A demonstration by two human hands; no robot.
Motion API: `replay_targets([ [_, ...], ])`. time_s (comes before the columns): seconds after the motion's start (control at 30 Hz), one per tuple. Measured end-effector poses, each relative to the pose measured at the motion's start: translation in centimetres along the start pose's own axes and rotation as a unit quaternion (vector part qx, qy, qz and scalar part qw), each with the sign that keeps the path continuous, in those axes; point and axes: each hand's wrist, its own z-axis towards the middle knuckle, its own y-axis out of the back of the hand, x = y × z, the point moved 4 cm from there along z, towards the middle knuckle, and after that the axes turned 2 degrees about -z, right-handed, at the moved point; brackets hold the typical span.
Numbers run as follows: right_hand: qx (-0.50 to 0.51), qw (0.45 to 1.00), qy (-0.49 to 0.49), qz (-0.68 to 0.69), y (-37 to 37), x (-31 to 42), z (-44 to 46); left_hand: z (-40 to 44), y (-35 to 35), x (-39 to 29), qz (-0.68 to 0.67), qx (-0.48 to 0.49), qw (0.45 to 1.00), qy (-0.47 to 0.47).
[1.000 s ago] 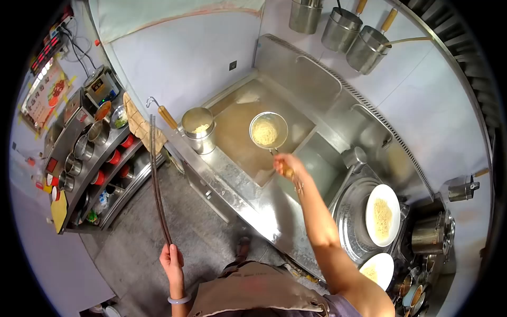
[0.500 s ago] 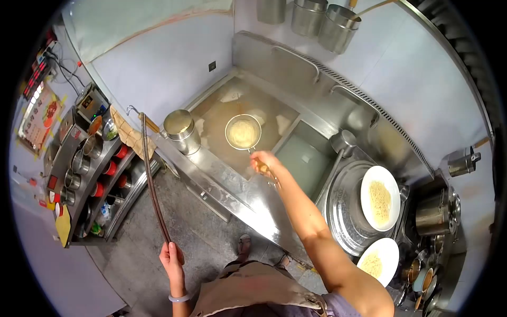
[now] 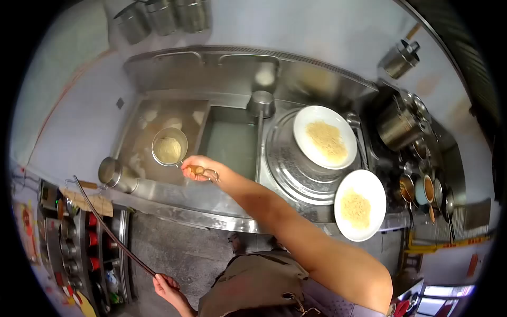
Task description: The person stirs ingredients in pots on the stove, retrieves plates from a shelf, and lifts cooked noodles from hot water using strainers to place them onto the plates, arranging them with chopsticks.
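My right hand [image 3: 198, 168] is closed round the wooden handle of a wire strainer [image 3: 169, 147]. Pale noodles lie in the strainer, which is over the cloudy water of the left basin [image 3: 136, 153]. Low on the left, my left hand [image 3: 167, 287] grips the end of a pair of long dark chopsticks [image 3: 113, 236], which slant up and away from it. A metal cylinder pot [image 3: 125, 179] stands on the counter edge left of the strainer. Two white plates [image 3: 302, 129] [image 3: 376, 196] at the right hold noodles.
Beside the left basin is a second water basin [image 3: 231, 142], with a metal pot [image 3: 262, 104] behind it. A round metal lid [image 3: 277, 158] lies under the upper plate. A large pot [image 3: 398, 127] and small pans stand at the right. Shelves with red containers [image 3: 93, 239] are at lower left.
The view has swung to the right, so basins and shelves appear farther left and the plates nearer the middle. Both hands keep their hold. The strainer stays over the left basin.
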Motion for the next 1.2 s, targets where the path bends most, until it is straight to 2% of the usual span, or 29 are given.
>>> replay_targets([
  [0.03, 0.002, 0.999, -0.034, 0.026, -0.2, 1.1, -2.1, -0.2, -0.9, -0.1, 0.002, 0.010, 1.000, 0.002],
  [0.1, -0.090, 0.996, 0.005, -0.027, 1.2, 2.7, -9.9, -0.6, -2.9, -0.4, 0.064, 0.045, 0.997, -0.023],
  [0.17, -0.066, 0.997, 0.024, 0.015, 4.6, 3.5, -14.7, -0.2, -4.2, 0.4, 0.056, 0.060, 0.997, -0.012],
  [0.23, -0.132, 0.986, 0.095, -0.045, 5.3, 6.0, -23.1, -0.2, -6.4, 1.0, 0.001, 0.109, 0.994, 0.013],
  [0.33, -0.285, 0.940, 0.165, -0.092, 7.7, 7.9, -32.9, -0.5, -9.8, 1.7, 0.011, 0.175, 0.984, 0.013],
  [0.43, -0.462, 0.834, 0.232, -0.192, 11.7, 8.7, -39.3, -1.8, -13.1, 1.4, 0.018, 0.224, 0.974, 0.019],
  [0.57, -0.609, 0.618, 0.262, -0.423, 21.5, 7.7, -43.5, -3.1, -16.1, 1.8, 0.016, 0.264, 0.964, 0.019],
  [0.63, -0.681, 0.509, 0.262, -0.457, 21.9, 6.8, -45.7, -3.6, -16.9, 2.1, 0.012, 0.280, 0.960, 0.031],
  [0.67, -0.684, 0.483, 0.272, -0.474, 22.7, 6.4, -46.1, -4.0, -17.3, 2.1, 0.018, 0.277, 0.960, 0.029],
  [0.77, -0.704, 0.462, 0.240, -0.483, 25.3, 5.7, -46.2, -5.3, -19.0, 1.4, 0.043, 0.280, 0.959, 0.002],
  [0.8, -0.719, 0.429, 0.232, -0.495, 26.3, 5.9, -45.8, -5.7, -19.4, 1.2, 0.044, 0.276, 0.960, 0.002],
  [0.9, -0.727, 0.441, 0.233, -0.472, 27.9, 6.5, -45.0, -6.7, -20.1, 0.7, 0.043, 0.288, 0.957, -0.012],
  [1.03, -0.736, 0.382, 0.293, -0.475, 27.4, 7.8, -45.3, -7.5, -20.1, 1.1, 0.056, 0.274, 0.960, -0.014],
  [1.1, -0.743, 0.387, 0.295, -0.459, 27.8, 8.7, -45.6, -7.8, -20.2, 1.1, 0.062, 0.267, 0.962, -0.015],
  [1.17, -0.726, 0.318, 0.392, -0.467, 26.0, 10.1, -46.6, -7.9, -20.4, 1.0, 0.051, 0.266, 0.962, 0.007],
  [1.2, -0.723, 0.336, 0.412, -0.441, 25.0, 10.7, -47.1, -7.8, -20.3, 1.1, 0.052, 0.267, 0.962, 0.007],
])
